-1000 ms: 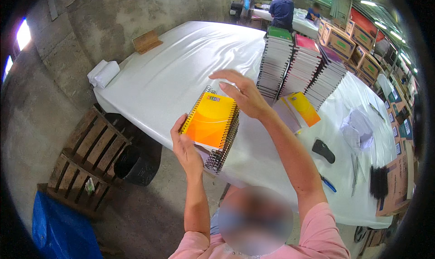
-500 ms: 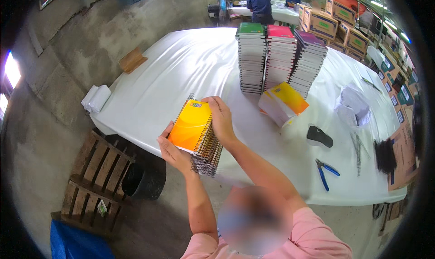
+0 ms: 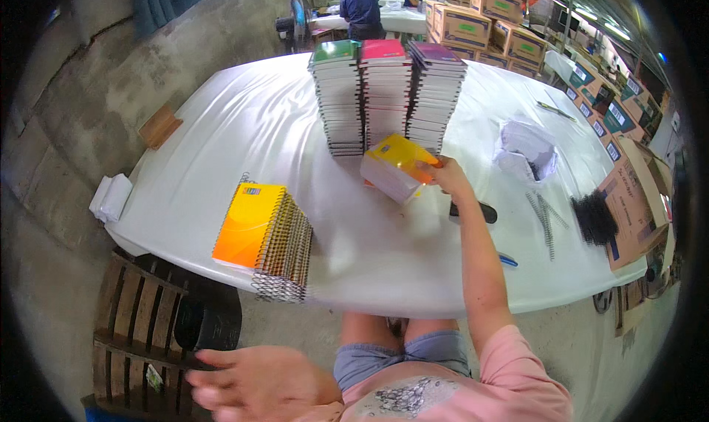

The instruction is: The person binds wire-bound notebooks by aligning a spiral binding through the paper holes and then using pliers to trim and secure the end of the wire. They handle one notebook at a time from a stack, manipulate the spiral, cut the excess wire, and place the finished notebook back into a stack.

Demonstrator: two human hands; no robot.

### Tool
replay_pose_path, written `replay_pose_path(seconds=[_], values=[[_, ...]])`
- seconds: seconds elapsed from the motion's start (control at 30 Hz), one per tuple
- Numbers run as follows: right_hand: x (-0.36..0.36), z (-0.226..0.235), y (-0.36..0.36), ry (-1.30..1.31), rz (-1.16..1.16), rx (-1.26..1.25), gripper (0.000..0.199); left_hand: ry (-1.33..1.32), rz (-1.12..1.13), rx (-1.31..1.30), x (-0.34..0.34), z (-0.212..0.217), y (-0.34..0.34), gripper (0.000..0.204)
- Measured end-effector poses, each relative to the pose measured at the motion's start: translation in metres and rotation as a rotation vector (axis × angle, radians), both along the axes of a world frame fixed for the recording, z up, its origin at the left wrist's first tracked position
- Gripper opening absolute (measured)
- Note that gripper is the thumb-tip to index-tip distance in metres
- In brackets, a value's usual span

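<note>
My right hand (image 3: 447, 177) reaches across the table and pinches the right edge of a small pile of yellow-covered pages (image 3: 395, 171), which lies at an angle with white page edges showing. My left hand (image 3: 258, 381) is off the table at the lower left, slightly blurred, with its fingers apart and nothing in it. A stack of yellow-orange spiral notebooks (image 3: 251, 222) stands alone at the table's near left edge, its wire coils facing right. Behind the yellow pages rise three tall stacks of notebooks, topped by green (image 3: 336, 50), pink (image 3: 382, 49) and purple (image 3: 436, 52) covers.
On the white-covered table (image 3: 384, 267), a black object (image 3: 486, 213) and blue-handled pliers (image 3: 507, 259) are partly behind my right arm. Loose wire coils (image 3: 545, 226), a black coil bundle (image 3: 593, 221), white crumpled wrapping (image 3: 524, 152) and a cardboard box (image 3: 631, 208) are rightward. Two people sit beyond.
Both hands have let go of the spiral notebook stack, which now stands at the table edge. My right hand has moved to the yellow-covered pages; my left has drawn back and down.
</note>
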State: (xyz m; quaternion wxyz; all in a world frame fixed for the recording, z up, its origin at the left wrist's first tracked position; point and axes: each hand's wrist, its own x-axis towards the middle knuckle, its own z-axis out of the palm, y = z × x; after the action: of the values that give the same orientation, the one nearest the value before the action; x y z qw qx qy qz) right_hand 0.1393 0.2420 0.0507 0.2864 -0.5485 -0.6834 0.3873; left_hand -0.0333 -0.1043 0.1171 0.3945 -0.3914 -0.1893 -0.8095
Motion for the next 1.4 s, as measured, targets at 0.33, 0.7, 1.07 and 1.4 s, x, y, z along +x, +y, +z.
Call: replay_pose_path(seconds=[0.33, 0.7, 1.07, 1.4], values=[[0.017, 0.01, -0.025, 0.336, -0.348, 0.293, 0.071, 0.175, -0.172, -0.92, 0.039, -0.014, 0.07, 0.024], [0.053, -0.062, -0.183, 0.579, 0.23, 0.122, 0.064, 0.408, 0.256, -1.621, 0.08, -0.115, 0.109, 0.033], [0.244, -0.048, -0.045, -0.699, -0.66, 0.364, 0.048, 0.361, 0.13, -1.493, 0.087, -0.111, 0.131, 0.053], [0.277, -0.021, -0.02, -1.056, -0.299, 0.198, 0.035, 0.268, 0.269, -1.42, 0.083, -0.112, 0.122, 0.052]])
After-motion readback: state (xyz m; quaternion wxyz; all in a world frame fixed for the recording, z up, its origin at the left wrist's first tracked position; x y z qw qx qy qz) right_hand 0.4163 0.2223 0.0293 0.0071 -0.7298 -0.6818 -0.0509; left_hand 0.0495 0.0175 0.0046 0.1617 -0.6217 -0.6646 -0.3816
